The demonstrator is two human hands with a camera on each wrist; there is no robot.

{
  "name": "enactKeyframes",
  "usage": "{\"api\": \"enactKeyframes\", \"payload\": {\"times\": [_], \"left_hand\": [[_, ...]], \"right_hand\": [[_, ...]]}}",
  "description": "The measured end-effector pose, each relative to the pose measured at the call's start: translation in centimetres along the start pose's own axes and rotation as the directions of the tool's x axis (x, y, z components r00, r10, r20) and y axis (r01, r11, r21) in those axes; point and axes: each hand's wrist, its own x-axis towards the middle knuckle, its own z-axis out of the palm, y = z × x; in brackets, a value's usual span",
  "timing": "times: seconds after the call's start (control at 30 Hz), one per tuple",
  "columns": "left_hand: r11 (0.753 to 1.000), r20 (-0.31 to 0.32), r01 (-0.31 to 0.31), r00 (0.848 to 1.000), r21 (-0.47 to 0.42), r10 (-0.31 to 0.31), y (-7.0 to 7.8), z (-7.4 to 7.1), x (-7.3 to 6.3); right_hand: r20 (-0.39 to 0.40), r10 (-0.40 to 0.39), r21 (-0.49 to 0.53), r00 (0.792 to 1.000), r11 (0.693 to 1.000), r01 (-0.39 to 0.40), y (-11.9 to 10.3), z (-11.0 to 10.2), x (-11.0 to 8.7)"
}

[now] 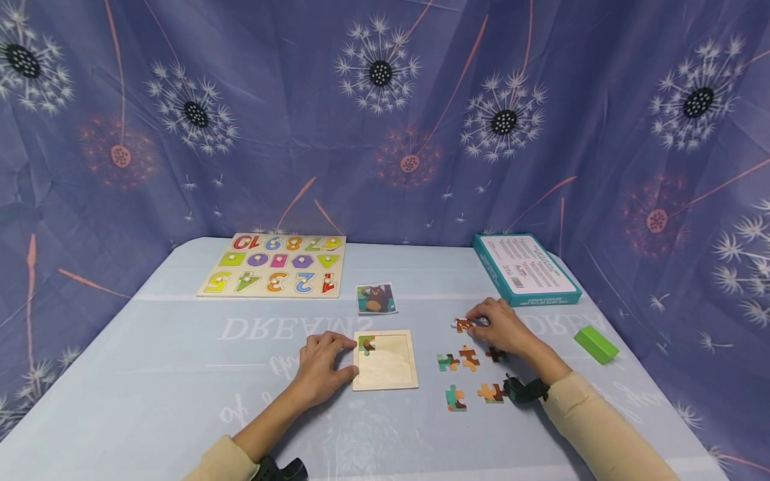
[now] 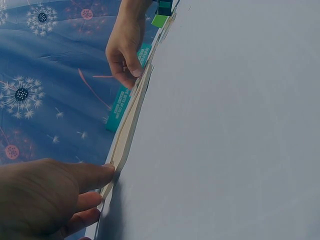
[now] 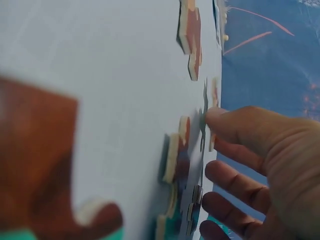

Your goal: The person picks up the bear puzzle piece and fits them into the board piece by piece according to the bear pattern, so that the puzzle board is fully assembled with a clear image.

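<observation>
My left hand [image 1: 325,367] rests at the left edge of a square wooden puzzle tray [image 1: 385,387], index finger and thumb touching its rim. One green-and-brown piece [image 1: 366,343] sits in the tray's far left corner. To the right, my right hand [image 1: 502,326] pinches a brown puzzle piece [image 1: 462,325] between thumb and index finger, close over the table. In the right wrist view, the thumb of the right hand [image 3: 260,145] overlaps that piece. Several loose pieces lie nearer, among them an orange-brown piece [image 1: 469,359], a green one [image 1: 455,399] and an orange-and-dark one [image 1: 491,392].
Behind the tray lies a bear picture card [image 1: 376,298]. A number and shape board [image 1: 273,266] is at the back left. A teal box [image 1: 526,270] stands at the back right, and a green block [image 1: 596,345] lies near the right edge. A patterned curtain [image 1: 289,133] hangs behind.
</observation>
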Motion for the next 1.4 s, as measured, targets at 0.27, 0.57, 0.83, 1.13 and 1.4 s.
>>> {"api": "enactKeyframes", "payload": {"times": [0.27,0.57,0.83,1.13,1.4], "left_hand": [[1.000,0.001,-0.005,1.000,0.003,0.005,0.0,0.0,0.0],[1.000,0.006,0.016,1.000,-0.011,-0.016,0.0,-0.1,0.0],[1.000,0.009,0.007,1.000,-0.003,-0.007,0.0,0.0,0.1],[1.000,0.011,0.008,1.000,-0.007,-0.008,-0.1,0.0,0.0],[1.000,0.001,-0.008,1.000,0.002,0.008,-0.1,0.0,-0.1]], "right_hand": [[-0.011,-0.040,0.041,0.999,0.998,0.040,-0.8,-0.4,0.1],[-0.008,-0.077,0.118,0.997,0.990,0.077,-4.0,-0.8,-0.2],[0.003,-0.098,0.121,0.995,0.988,0.097,-6.9,0.2,-0.4],[-0.006,-0.162,0.149,0.987,0.976,0.161,-10.0,1.6,-0.4],[-0.003,-0.203,0.143,0.979,0.969,0.201,-12.5,2.8,-0.1]]}}
